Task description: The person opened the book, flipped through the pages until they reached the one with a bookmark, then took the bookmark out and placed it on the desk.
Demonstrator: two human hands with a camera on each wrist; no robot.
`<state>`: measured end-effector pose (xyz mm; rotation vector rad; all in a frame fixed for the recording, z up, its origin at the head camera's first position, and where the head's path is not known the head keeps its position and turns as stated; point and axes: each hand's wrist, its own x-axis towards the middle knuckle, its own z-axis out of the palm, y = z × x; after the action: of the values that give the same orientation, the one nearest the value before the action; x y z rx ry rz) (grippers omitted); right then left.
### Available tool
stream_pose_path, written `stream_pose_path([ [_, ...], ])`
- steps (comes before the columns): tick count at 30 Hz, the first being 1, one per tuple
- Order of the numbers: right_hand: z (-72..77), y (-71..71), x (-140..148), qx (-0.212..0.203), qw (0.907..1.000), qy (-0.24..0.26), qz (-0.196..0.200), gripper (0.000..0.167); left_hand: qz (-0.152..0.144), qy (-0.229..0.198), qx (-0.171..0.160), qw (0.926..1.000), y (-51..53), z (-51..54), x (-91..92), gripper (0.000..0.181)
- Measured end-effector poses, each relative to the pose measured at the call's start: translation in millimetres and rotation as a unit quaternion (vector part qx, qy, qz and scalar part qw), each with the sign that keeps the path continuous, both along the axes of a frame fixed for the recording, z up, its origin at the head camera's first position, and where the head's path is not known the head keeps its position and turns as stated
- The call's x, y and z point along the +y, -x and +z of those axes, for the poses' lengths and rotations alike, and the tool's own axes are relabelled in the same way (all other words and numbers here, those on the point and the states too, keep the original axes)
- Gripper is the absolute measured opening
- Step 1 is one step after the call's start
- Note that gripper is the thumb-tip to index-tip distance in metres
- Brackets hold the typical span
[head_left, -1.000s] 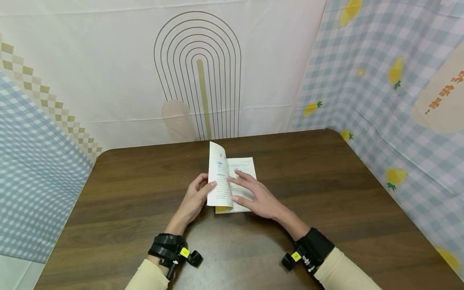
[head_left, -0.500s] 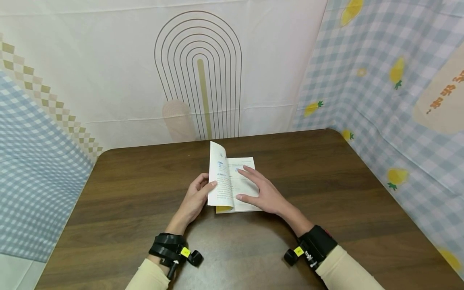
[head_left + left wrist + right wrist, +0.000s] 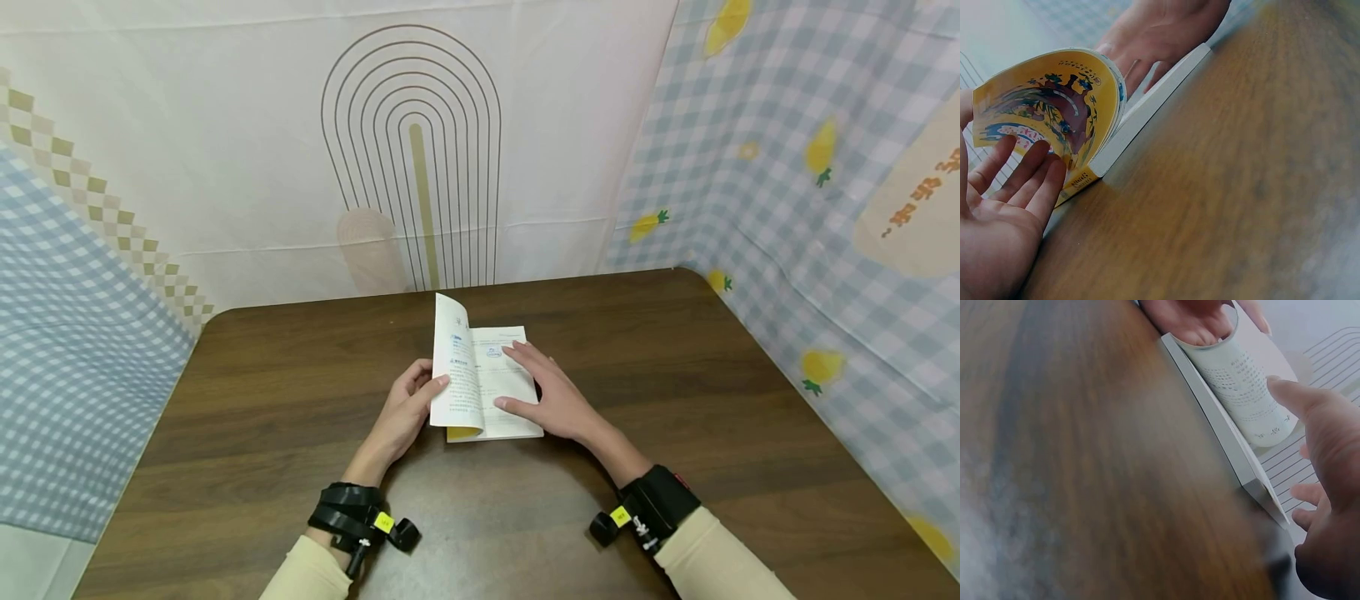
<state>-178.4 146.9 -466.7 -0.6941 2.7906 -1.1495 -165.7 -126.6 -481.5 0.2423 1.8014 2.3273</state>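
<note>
An open book (image 3: 502, 387) lies on the brown table, its printed pages facing up. My left hand (image 3: 400, 410) holds the raised left part, thumb on the page and fingers behind the cover. In the left wrist view the yellow illustrated cover (image 3: 1054, 106) bends in a curve, with the left fingers (image 3: 1032, 172) against it. My right hand (image 3: 558, 400) hovers at the book's right edge with fingers spread; whether a fingertip touches the page cannot be told. The right wrist view has that hand (image 3: 1335, 481) beside the page block, gripping nothing.
The wooden table (image 3: 285, 417) extends around the book. A white cloth with arched lines (image 3: 555, 142) hangs behind it, and blue checked cloths (image 3: 757, 208) line the sides. Each wrist carries a black strap with a small camera (image 3: 405, 535).
My right hand has slid rightward over the page towards its edge, uncovering more print. My left hand and the raised part of the book have stayed put.
</note>
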Motion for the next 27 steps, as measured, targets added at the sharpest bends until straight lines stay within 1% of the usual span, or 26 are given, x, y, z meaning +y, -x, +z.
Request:
stream_pose_path([
  [3,-1.9,1.7,0.7,-0.006,0.9999,-0.005,-0.01,0.086,0.001,0.0,0.0,1.0,0.0,0.2,0.0,0.037],
  [9,-6.1,4.3,1.7,-0.02,0.9995,0.001,-0.023,0.089,0.002,-0.001,-0.002,1.0,-0.5,1.0,-0.3,0.037],
  [16,-5.4,3.6,1.9,-0.034,0.9989,0.008,-0.032,0.092,0.002,0.003,-0.004,1.0,-0.3,0.7,-0.7,0.038],
  [22,-4.2,3.1,1.4,-0.027,0.999,-0.002,-0.035,0.094,0.004,-0.004,-0.003,1.0,-0.4,1.4,-0.4,0.037],
  [27,-6.8,2.2,0.6,-0.018,0.9992,-0.01,-0.034,0.093,0.001,-0.002,-0.007,1.0,-0.6,0.1,-1.1,0.037],
])
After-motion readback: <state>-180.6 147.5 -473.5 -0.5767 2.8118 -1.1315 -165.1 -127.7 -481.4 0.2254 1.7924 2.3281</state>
